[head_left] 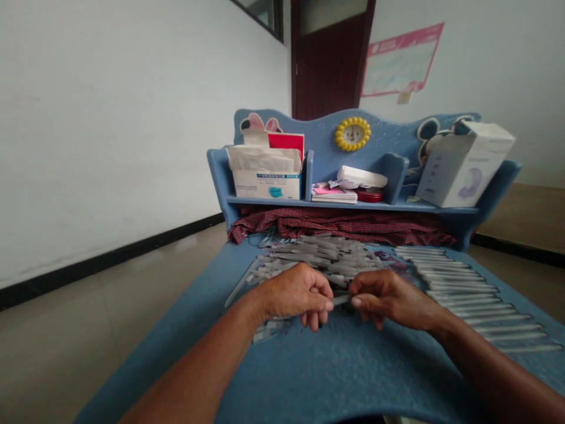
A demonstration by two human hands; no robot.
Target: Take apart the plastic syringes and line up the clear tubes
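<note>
Both hands are over the blue desk, in front of a heap of grey pen-like sticks (322, 253). Between them, one slim grey pen-like stick (341, 300) is pinched at both ends. My left hand (293, 291) grips its left end between thumb and forefinger, the other fingers curled. My right hand (391, 299) holds the right end in a similar pinch. Some clear, thin strips that look like plastic sleeves (271, 330) lie beside and under my left hand. To the right, several similar sticks (468, 288) with dark ends are laid out side by side.
The blue desk (344, 377) has a raised back shelf holding a mask box (267, 182), papers (334, 196), a red round case (369, 195) and a tilted white box (463, 165). Red checked cloth (353, 225) lies below the shelf. A white wall (110, 118) stands left.
</note>
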